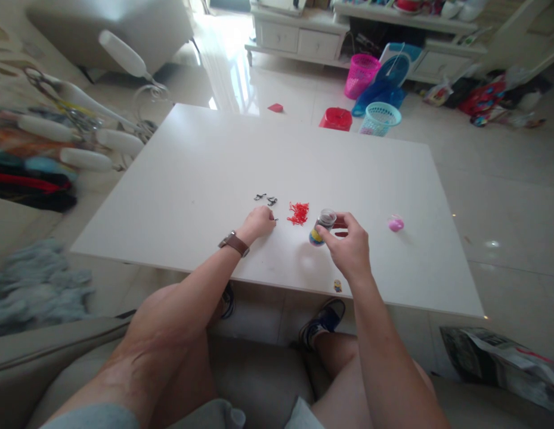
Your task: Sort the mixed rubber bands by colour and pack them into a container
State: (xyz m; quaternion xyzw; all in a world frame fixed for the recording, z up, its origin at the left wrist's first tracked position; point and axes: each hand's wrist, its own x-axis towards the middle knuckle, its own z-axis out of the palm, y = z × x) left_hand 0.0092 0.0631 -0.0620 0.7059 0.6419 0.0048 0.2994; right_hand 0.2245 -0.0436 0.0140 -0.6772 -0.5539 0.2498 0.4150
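Note:
My right hand (352,244) is closed round a small clear jar (324,226) with dark, yellow and blue showing through it, tilted above the white table (205,155). Its open mouth points up and away from me. My left hand (257,223) is at the tabletop with its fingers pinched together, and a bit of something thin and black sticks out at the fingertips. Just beyond it lie a few thin black bands (271,201). Between my hands is a small pile of red bands (299,213).
A pink round object (395,224), perhaps a lid, lies at the table's right. Near the front edge is a small yellow figure sticker (337,286). Beyond the far edge stand a red stool or bin (336,119), a light blue basket (380,118) and a pink basket (361,76).

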